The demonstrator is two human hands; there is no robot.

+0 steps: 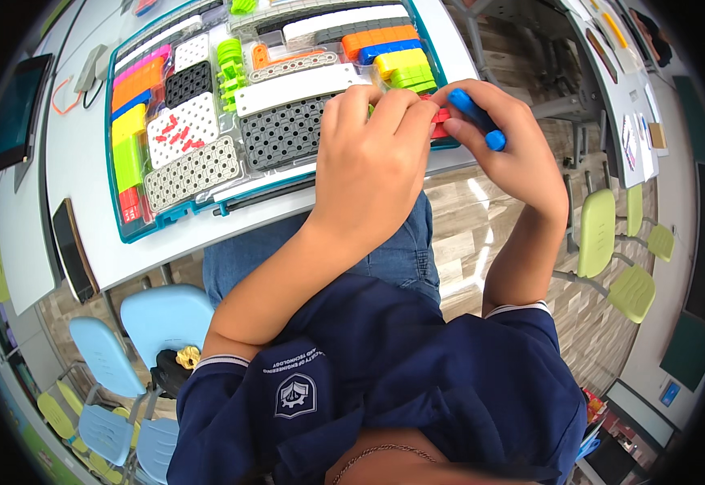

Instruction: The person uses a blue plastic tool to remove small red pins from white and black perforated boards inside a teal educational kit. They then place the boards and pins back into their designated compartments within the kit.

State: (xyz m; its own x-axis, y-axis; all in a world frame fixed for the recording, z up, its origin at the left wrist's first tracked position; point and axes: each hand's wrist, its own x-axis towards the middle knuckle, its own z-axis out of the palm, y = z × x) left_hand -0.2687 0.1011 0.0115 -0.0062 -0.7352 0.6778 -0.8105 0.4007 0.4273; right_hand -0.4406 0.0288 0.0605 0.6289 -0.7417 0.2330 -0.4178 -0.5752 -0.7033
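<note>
My right hand (516, 139) is closed round a blue plastic tool (475, 115) with a thick bar and rounded ends, held at the right edge of a teal-rimmed parts case (123, 229). Red plastic pieces (440, 123) show between my two hands, close to the tool. My left hand (375, 158) has its fingers bent together over the case's near right part. Its fingertips meet beside the red pieces, and what they grip is mostly hidden. Dark grey perforated plates (284, 136) lie just left of that hand.
The case holds colourful beams, lime-green pieces (230, 69), and a white plate (183, 129) with small red pegs on it. A phone-like dark slab (75, 250) lies on the white table (199, 246). Blue chairs (162, 317) stand at lower left, green chairs (597, 234) at right.
</note>
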